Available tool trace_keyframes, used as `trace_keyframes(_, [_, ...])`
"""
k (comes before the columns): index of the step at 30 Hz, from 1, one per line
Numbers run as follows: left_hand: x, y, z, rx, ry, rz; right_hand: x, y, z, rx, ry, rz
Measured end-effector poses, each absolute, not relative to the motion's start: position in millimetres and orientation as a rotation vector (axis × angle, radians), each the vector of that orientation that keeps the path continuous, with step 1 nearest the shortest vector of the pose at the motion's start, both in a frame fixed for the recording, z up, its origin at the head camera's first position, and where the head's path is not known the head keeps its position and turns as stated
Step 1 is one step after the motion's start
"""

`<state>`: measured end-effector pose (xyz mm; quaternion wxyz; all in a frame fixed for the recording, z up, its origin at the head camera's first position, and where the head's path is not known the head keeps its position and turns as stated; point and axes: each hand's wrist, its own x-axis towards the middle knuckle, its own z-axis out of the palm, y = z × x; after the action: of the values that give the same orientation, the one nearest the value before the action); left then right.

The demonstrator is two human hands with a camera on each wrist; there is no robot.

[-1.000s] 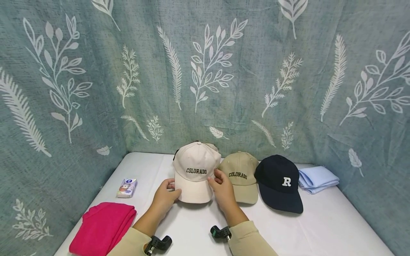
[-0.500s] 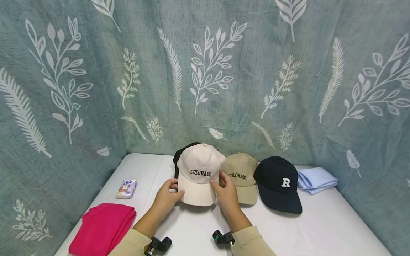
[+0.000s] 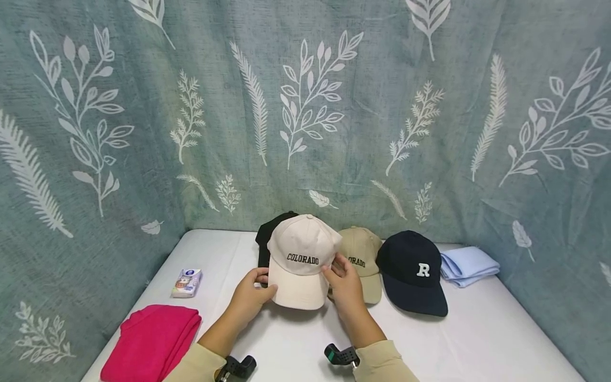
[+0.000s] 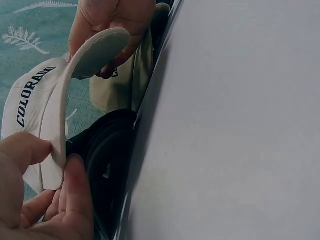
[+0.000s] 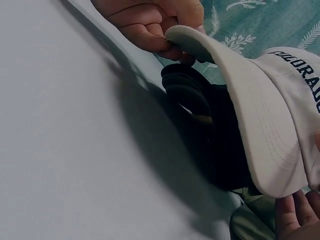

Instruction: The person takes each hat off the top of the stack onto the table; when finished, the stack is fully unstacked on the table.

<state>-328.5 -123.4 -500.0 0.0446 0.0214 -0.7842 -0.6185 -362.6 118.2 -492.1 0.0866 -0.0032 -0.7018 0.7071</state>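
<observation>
Both hands hold a cream baseball cap (image 3: 300,289) lettered COLORADO, its brim toward me. My left hand (image 3: 249,298) pinches one side of the brim, thumb on top and fingers underneath in the left wrist view. At the opposite side, my right hand (image 3: 348,289) grips the cap where brim and crown meet. The brim (image 5: 250,105) stands above the white surface in the right wrist view, over its shadow. Behind the cream cap, a black cap (image 3: 271,229) is mostly hidden. A khaki cap (image 3: 371,281), its lettering partly covered, sits just right of it.
A navy cap (image 3: 406,273) with a white R stands right of the khaki one, beside a folded light blue cloth (image 3: 468,265). To the left lie a small tissue pack (image 3: 186,283) and a folded pink cloth (image 3: 150,339). A patterned curtain (image 3: 343,159) rises behind the table.
Both hands have shifted the cream cap to the right. More of the black cap now shows on its left, and more of the khaki cap is covered.
</observation>
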Motion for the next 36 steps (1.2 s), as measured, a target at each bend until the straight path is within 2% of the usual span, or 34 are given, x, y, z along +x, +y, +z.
trace_keyframes(36, [-297.1,-82.4,-488.2,-0.077,-2.474,-2.034,-332.1,183.4,-472.8,0.031,-2.218,2.029])
